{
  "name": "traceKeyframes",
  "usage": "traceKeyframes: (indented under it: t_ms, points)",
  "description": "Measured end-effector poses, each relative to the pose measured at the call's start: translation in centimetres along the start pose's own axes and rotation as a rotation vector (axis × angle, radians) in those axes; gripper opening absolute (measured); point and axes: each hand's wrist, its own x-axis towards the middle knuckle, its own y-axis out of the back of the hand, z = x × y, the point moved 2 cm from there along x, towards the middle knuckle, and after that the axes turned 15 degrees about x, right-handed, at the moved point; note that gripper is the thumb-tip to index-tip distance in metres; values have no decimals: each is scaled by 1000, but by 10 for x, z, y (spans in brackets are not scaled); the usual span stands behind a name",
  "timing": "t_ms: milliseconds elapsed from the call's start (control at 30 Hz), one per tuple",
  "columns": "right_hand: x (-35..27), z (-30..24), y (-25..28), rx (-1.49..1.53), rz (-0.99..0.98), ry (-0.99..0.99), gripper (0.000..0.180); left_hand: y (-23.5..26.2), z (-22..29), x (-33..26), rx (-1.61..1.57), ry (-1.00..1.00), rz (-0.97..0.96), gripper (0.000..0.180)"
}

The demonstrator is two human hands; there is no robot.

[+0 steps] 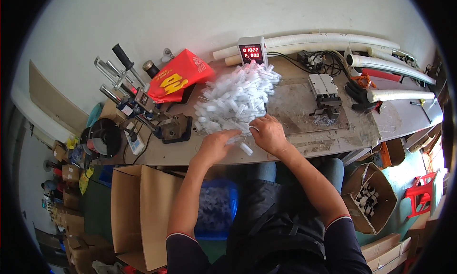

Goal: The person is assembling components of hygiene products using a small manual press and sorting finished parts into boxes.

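Near the front edge of the bench (162, 153), the left hand (220, 144) and right hand (269, 134) touch plastic tubes (238, 105); whether either grips, I cannot tell.

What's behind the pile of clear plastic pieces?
Behind the pile: a white box with a lit red display, then white tubes along the wall. The box's base and the bench directly behind the pile are covered.

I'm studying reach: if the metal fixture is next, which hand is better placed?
Probably the right hand: it is nearer the metal fixture, while the left hand is farther left. Both are by the pile's near edge.
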Motion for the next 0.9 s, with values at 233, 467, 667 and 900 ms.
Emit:
traceKeyframes:
  t_ms: [233, 467, 667, 900]
  points:
    - [-14, -2, 3, 13, -31, -77, 19, -19, -16, -21, 10, 157, 236, 48]
    - [-15, 11, -11, -199, -105, 99, 21, -50, -20, -29, -203, 399, 435, 27]
    - [-15, 12, -2, -123, -74, 71, 12, -56, -1, -24, -142, 328, 570, 26]
    - [-15, -3, 15, 77, 46, 18, 10, -43, 24, -7, 13, 168, 604, 39]
